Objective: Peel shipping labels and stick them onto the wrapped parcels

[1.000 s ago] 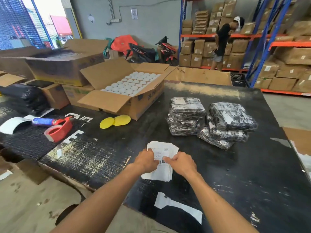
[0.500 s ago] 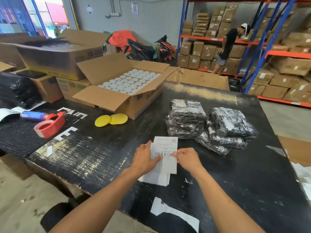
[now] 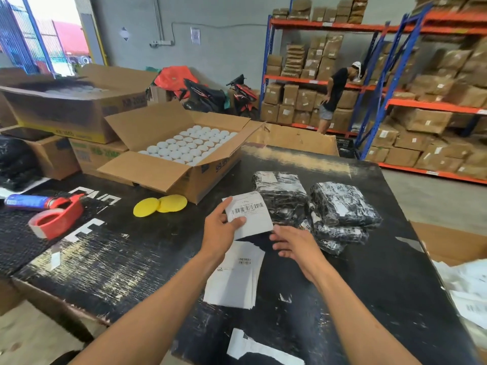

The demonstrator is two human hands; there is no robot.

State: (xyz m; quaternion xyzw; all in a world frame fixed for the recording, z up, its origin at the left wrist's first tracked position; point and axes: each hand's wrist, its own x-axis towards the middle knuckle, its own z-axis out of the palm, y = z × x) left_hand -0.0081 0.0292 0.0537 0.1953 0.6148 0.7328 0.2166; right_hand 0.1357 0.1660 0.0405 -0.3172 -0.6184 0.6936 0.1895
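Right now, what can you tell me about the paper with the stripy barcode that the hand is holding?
The label is a white paper rectangle with a black barcode and small print near its top edge; the lower part looks blank. It is lifted off the table and tilted, in front of the left pile of parcels. The left hand pinches its left side, thumb on the front below the barcode. The right hand is open just below its lower right corner; whether it touches is unclear. The label stack lies beneath it.

bare table (image 3: 382,272) right of the label stack (image 3: 234,277), parcel piles (image 3: 316,214) ahead, open carton (image 3: 184,159) left-ahead
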